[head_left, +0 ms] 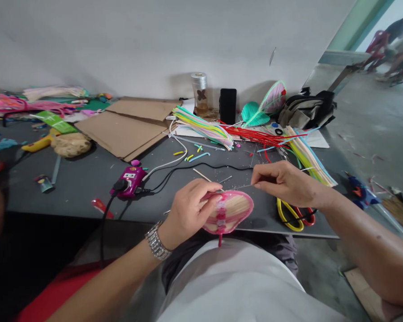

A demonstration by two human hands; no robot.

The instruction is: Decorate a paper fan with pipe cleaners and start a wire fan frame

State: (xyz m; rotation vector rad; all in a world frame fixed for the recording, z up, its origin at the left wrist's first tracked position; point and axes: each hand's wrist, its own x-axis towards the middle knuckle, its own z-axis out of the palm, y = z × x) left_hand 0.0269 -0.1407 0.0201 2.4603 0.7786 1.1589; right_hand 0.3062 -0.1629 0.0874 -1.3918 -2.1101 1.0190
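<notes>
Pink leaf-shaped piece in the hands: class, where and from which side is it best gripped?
I would pinch the pink leaf-shaped piece by its rim from the left, as the left hand does with its fingers. It is flat, pale strands fill its middle, and the right hand works a thin wire at its top.

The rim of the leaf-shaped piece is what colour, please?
The leaf-shaped piece has a pink rim; head view shows it best.

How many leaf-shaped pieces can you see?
3: a pink one in the left hand, a teal one by the wall, a green-rimmed one standing just right of it. More may hide in the far-left clutter.
</notes>
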